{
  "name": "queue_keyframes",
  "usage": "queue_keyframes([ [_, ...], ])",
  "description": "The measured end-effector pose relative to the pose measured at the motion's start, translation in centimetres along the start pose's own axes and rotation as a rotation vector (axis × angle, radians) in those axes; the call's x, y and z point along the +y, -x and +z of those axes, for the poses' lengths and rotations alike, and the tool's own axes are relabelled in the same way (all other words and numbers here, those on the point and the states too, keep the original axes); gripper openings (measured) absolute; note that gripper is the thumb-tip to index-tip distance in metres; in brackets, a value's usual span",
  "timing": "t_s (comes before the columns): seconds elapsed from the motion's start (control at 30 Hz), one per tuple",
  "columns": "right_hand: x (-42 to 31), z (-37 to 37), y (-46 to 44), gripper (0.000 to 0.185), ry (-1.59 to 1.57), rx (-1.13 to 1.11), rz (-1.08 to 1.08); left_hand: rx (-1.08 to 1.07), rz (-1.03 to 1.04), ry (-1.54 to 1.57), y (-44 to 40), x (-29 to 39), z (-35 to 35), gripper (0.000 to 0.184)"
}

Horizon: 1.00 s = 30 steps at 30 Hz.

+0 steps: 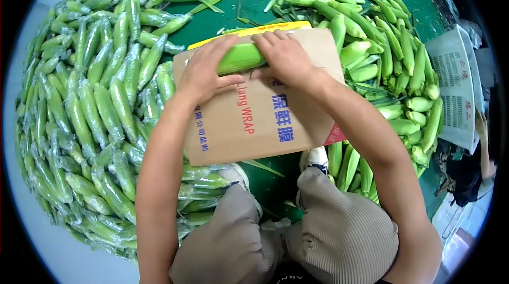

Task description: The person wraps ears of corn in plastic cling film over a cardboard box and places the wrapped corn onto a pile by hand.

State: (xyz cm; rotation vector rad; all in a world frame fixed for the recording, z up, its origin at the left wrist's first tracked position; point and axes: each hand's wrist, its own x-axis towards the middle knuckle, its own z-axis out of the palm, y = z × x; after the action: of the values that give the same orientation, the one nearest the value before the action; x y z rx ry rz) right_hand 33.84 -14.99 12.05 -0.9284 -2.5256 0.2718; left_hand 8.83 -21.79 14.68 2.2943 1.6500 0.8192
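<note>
A green ear of corn in its husk lies crosswise over the upper part of a cardboard box with printed lettering. My left hand curls around its left end, thumb on the near side. Around the right end closes my right hand, its fingers over the top. Both palms face the box, and the ends of the ear are hidden under them. Whether film covers this ear I cannot tell. A yellow strip with print shows along the box's far edge.
Film-wrapped ears of corn are heaped on the left, reaching close to my left arm. Unwrapped ears pile up on the right over a green floor. Beyond them stands a white plastic crate. Another person's arm shows at far right.
</note>
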Motion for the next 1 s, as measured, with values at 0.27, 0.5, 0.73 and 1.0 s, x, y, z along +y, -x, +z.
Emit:
queue_keyframes([
  [0.27,0.4,0.1,1.6,0.062,-0.085,0.18,0.055,0.074,-0.297,-0.298,7.7,-3.2,0.0,0.028],
  [0.5,-1.0,-4.0,5.0,0.066,-0.052,-0.336,0.027,0.472,-0.559,0.15,12.4,0.2,-0.3,0.015],
  [0.73,-4.8,-4.3,7.2,0.067,-0.213,-0.506,-0.114,0.207,0.003,0.068,15.4,8.8,2.0,0.042],
  [1.0,-4.6,-3.3,2.2,0.09,0.097,-0.155,-0.007,-0.236,-0.225,-0.48,-1.9,0.3,0.9,0.06],
])
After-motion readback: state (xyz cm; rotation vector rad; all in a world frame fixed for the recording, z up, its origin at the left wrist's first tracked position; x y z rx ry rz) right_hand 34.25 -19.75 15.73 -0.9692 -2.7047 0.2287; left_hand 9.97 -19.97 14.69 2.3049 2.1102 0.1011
